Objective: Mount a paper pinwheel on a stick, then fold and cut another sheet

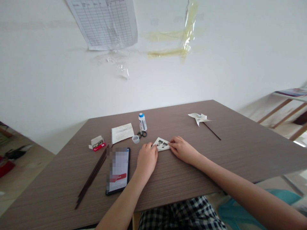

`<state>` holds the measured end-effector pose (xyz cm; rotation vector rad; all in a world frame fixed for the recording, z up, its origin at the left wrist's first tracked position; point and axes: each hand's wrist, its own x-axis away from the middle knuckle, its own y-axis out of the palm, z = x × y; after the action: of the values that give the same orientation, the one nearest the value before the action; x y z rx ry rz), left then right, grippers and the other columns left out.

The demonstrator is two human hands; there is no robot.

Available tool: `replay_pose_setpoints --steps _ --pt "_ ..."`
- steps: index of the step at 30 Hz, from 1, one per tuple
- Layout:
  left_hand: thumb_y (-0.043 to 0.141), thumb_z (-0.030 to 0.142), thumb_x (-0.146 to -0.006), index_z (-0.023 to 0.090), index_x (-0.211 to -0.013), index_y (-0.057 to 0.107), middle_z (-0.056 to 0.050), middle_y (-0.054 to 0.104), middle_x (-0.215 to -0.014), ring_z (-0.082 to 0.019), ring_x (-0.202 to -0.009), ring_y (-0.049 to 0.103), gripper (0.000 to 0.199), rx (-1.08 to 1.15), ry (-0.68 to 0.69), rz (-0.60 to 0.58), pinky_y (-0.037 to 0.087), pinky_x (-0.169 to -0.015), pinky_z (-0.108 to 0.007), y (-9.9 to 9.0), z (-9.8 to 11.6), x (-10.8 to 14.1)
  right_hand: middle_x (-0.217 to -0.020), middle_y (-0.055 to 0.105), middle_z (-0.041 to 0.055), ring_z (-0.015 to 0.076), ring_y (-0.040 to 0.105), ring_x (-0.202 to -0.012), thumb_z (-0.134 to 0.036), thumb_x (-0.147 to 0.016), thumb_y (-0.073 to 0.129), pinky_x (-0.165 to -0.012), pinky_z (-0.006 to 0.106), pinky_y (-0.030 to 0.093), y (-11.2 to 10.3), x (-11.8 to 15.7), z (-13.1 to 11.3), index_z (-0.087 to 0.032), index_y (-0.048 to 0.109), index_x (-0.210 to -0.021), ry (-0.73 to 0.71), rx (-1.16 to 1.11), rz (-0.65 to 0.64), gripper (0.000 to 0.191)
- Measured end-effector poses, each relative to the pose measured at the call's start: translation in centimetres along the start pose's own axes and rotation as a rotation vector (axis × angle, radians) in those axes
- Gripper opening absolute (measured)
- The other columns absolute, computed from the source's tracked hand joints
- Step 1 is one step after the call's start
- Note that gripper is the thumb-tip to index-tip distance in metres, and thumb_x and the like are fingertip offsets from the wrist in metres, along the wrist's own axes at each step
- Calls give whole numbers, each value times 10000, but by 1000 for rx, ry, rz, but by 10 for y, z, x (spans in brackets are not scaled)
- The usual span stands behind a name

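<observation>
A small piece of printed paper (162, 144), folded to a roughly triangular shape, lies on the table between my hands. My left hand (147, 157) is at its left corner, fingers curled and pressed on the edge. At the right corner, my right hand (182, 149) pinches the paper between thumb and fingers. Just beyond my left hand are a small translucent cup (135, 139) and dark-handled scissors (142, 134). A paper pinwheel (199, 118) on a dark stick rests farther back to the right.
Behind the scissors stands a white bottle with a blue cap (142, 122). Left of it lie a printed paper sheet (122, 133) and an open small red-and-white box (97, 143). A phone (118, 171) and several dark sticks (92, 177) lie left on the brown table (216, 185).
</observation>
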<state>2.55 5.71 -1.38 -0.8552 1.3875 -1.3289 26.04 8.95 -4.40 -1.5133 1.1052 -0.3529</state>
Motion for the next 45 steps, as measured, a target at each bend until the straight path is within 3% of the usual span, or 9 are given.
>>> replay_pose_setpoints --steps 4,10,22,31,36,45 --pt "574 191 -1192 198 -1313 889 -148 837 -1357 -336 -1255 766 337 24 -4 -12 638 -1109 -462 -1 -2 0 -1236 818 180 321 747 -1218 -175 -1168 593 -1157 466 609 -4 0 -4 -172 911 -1249 22 1 -31 328" --pt "577 240 -1199 226 -1111 907 -121 835 -1275 -310 -1197 748 342 86 -9 12 615 -1123 -449 -3 -7 -8 -1225 814 174 317 740 -1200 -189 -1179 601 -1141 460 605 -8 -1 -9 -177 915 -1212 40 0 -53 316" --pt "692 291 -1157 237 -1258 889 -132 822 -1386 -361 -1336 734 228 19 -116 -65 625 -1069 -472 -20 7 -5 -1173 797 172 328 736 -1181 -248 -1202 616 -1088 437 611 -14 -17 -21 -185 886 -1025 100 164 -130 330" --pt "799 438 -1118 272 -1212 898 -124 816 -1380 -381 -1360 709 215 29 -120 -66 616 -1063 -479 -21 5 -8 -1316 799 173 344 749 -1298 -450 -1155 748 -1110 415 622 -28 -33 -35 -207 897 -1137 227 173 -249 285" --pt "844 481 -1090 275 -1204 901 -125 815 -1376 -381 -1348 709 242 51 -113 -73 613 -1059 -465 -21 2 -11 -1356 803 158 339 760 -1321 -479 -1106 830 -1067 382 633 -34 -38 -38 -216 880 -1192 278 142 -284 281" --pt "852 348 -1070 305 -1319 906 -104 811 -1501 -380 -1416 719 258 132 -112 -129 615 -1123 -499 -22 -18 -12 -1440 784 155 354 755 -1361 -505 -1099 834 -991 390 657 -39 -38 -39 -242 853 -1263 308 135 -304 310"
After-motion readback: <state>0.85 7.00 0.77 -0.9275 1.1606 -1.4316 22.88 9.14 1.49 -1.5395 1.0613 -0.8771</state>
